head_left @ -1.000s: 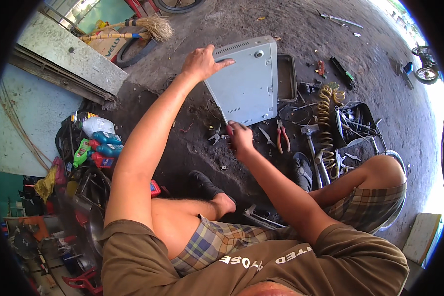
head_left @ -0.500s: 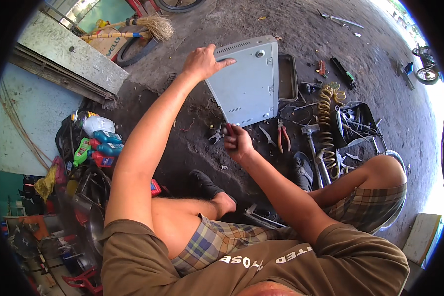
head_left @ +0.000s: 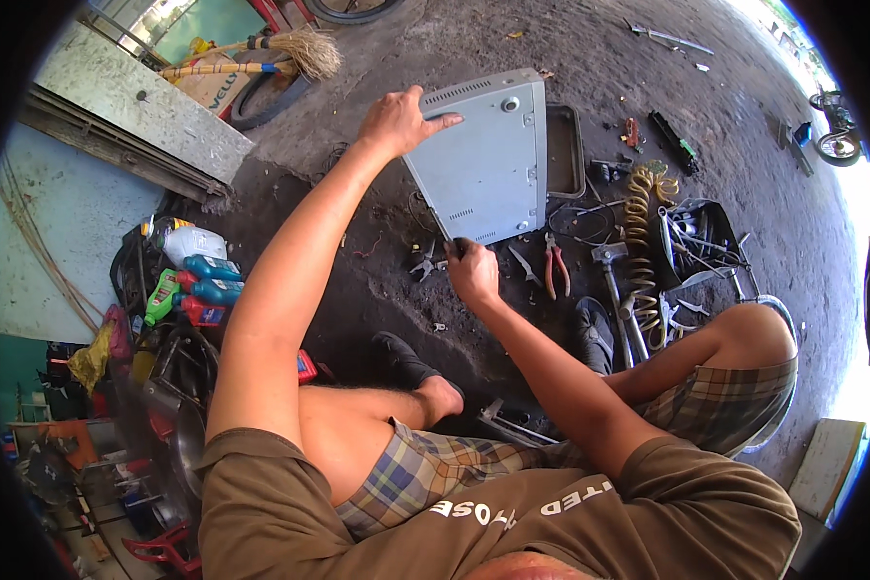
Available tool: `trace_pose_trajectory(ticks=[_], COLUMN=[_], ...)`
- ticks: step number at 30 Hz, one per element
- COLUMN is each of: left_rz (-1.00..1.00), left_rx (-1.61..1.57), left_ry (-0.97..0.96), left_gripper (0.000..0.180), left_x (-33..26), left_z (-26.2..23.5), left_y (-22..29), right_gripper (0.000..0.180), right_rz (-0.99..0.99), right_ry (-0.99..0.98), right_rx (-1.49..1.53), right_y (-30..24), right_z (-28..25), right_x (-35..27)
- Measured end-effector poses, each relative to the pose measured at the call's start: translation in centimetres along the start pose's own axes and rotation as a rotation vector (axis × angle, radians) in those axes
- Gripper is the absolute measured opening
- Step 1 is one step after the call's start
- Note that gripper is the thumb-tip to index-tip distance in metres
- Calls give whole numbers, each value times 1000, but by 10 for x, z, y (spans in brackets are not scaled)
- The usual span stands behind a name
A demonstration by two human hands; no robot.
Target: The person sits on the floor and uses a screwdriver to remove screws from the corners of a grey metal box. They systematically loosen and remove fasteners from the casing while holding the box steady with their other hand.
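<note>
A flat grey metal casing (head_left: 483, 159) with vent slots and round feet is propped up in front of me, its underside facing me. My left hand (head_left: 392, 126) grips its upper left edge, thumb lying across the panel. At its lower left corner, my right hand (head_left: 475, 275) is closed round a small red-handled tool. The fingers mostly hide this tool, and its tip cannot be made out. Red-handled pliers (head_left: 555, 268) lie on the ground just right of that hand, and another pair of pliers (head_left: 423, 263) lies to its left.
Behind the casing lies a dark rectangular tray (head_left: 576, 155). To the right are a hammer (head_left: 609, 255), a yellow coiled hose (head_left: 636, 227) and a black bin of tools (head_left: 698, 271). Several bottles (head_left: 208, 269) stand at left. A straw broom (head_left: 304, 55) lies farther back.
My right hand has turned at the wrist, its back now facing up, and the red handle shows less. The left hand and casing hold still.
</note>
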State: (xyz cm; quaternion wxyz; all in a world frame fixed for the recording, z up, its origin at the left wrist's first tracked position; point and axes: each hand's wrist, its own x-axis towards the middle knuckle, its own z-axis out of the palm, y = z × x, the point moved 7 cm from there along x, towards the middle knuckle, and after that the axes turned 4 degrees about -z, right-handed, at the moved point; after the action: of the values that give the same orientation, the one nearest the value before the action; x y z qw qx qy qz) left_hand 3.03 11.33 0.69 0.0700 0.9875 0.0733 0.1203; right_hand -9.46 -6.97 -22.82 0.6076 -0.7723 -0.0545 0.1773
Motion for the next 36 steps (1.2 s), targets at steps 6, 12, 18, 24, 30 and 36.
trace_pose_trajectory(ticks=[6, 12, 18, 24, 30, 36], left_rz=[7, -6, -3, 2, 33, 16], left_rx=[0, 12, 9, 6, 11, 3], left_ry=[8, -3, 2, 5, 36, 28], left_gripper=[97, 101, 101, 100, 99, 98], left_x=[3, 5, 2, 4, 3, 4], left_z=[0, 3, 0, 2, 0, -1], left_y=[-2, -4, -2, -2, -1, 0], right_gripper=[27, 27, 25, 29, 26, 21], right_rz=[636, -216, 512, -105, 532, 204], right_ry=[-150, 50, -269, -41, -350, 70], right_rx=[1289, -7, 1113, 255, 1017, 575], right_y=[22, -11, 30, 16, 38, 22], right_z=[29, -9, 23, -2, 40, 0], right_x=[-17, 0, -5, 11, -1, 4])
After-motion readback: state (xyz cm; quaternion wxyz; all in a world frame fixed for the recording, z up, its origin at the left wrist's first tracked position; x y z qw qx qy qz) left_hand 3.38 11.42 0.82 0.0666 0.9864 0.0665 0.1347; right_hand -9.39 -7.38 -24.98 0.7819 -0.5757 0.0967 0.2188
